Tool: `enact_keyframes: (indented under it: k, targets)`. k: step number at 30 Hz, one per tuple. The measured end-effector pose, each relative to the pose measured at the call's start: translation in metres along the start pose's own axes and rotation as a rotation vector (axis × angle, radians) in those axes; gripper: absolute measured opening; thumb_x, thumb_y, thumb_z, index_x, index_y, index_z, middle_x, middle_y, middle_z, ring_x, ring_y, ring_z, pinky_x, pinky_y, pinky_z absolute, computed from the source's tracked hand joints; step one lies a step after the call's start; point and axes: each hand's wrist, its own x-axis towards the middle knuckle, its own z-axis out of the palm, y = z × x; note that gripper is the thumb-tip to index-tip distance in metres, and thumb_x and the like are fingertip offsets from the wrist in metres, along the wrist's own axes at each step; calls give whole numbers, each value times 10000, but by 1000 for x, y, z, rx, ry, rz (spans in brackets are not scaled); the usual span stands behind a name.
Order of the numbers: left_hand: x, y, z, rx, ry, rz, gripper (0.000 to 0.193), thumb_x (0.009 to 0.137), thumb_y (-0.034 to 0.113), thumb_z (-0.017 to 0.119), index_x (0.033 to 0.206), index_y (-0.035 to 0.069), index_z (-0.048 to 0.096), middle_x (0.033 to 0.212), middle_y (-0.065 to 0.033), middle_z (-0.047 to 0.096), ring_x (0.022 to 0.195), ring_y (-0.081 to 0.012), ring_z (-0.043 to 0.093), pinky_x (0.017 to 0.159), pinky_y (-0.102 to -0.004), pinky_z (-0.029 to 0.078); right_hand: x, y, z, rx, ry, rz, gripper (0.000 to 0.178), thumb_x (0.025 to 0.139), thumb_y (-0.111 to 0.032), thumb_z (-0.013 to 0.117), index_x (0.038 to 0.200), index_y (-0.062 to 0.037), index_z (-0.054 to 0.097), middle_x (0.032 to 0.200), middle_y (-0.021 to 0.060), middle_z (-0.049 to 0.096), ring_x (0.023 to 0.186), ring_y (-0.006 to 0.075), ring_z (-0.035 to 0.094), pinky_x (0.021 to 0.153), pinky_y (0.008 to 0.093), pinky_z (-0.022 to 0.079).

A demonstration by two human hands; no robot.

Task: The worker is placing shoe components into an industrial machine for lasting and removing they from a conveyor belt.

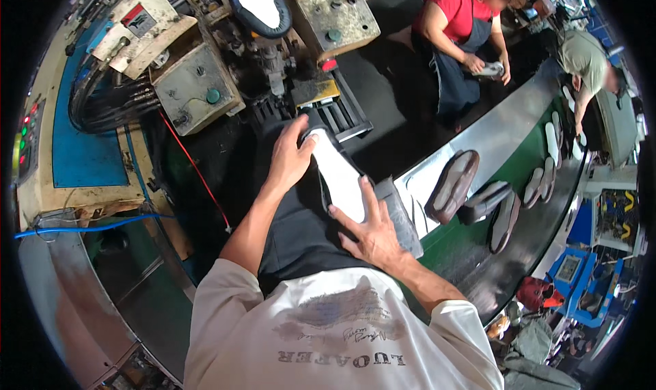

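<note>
Head: shoe [338, 178] touching left hand [290, 159], apparently right hand [376, 233].

We hold one shoe-shaped piece [336, 175], its long, smooth white face turned up toward us and a dark edge showing along its left side and around its far end. It lies aslant in front of our body, far end toward the upper left, near end toward the lower right. Our left hand [290, 156] grips the far end, with the thumb over the white face; our right hand [374, 236] spreads its fingers on the near end, hiding part of it. We cannot make out its underside.
</note>
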Motion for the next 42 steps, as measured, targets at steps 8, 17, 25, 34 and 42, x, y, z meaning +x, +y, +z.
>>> enact_keyframes:
  k: [8, 17, 25, 34, 42]
  targets:
    - [8, -24, 7, 9, -10, 0, 282, 1093, 134, 631, 1285, -23, 764, 1070, -225, 793, 928, -261, 770, 846, -375, 576, 10, 14, -9, 41, -7, -69, 651, 795, -270, 901, 1427, -316, 754, 1742, 342, 245, 1236, 536, 579, 1011, 583, 574]
    - [34, -36, 4, -116, -166, -247, 367, 1114, 247, 611, 1357, 7, 744, 1195, -225, 797, 1109, -300, 780, 977, -369, 571, 31, 38, -29, 124, -82, -45, 623, 802, -274, 902, 1412, -274, 772, 1739, 337, 263, 1359, 545, 560, 1095, 592, 537]
    - [247, 25, -145, -801, 224, -229, 753, 1082, 544, 685, 1644, 115, 427, 1399, -63, 651, 1202, -198, 645, 1046, -406, 504, 104, 56, -110, 35, 143, -29, 602, 772, -241, 893, 1360, -154, 799, 1715, 408, 252, 1519, 565, 439, 1146, 609, 493]
    - [224, 49, -183, -996, 127, -403, 577, 1040, 387, 648, 1410, -51, 589, 1169, -218, 763, 1076, -335, 778, 1020, -493, 634, 333, 22, -157, -44, 288, -256, 741, 787, -254, 870, 1506, -262, 690, 1722, 383, 241, 1345, 574, 540, 1134, 591, 508]
    - [14, 61, -204, -1386, 17, -240, 1259, 919, 887, 597, 1709, -21, 227, 1547, -419, 501, 1317, -563, 645, 1037, -739, 579, 440, 14, -90, 109, 355, -243, 696, 855, -288, 848, 1528, -287, 672, 1749, 371, 178, 1460, 609, 424, 1228, 606, 414]
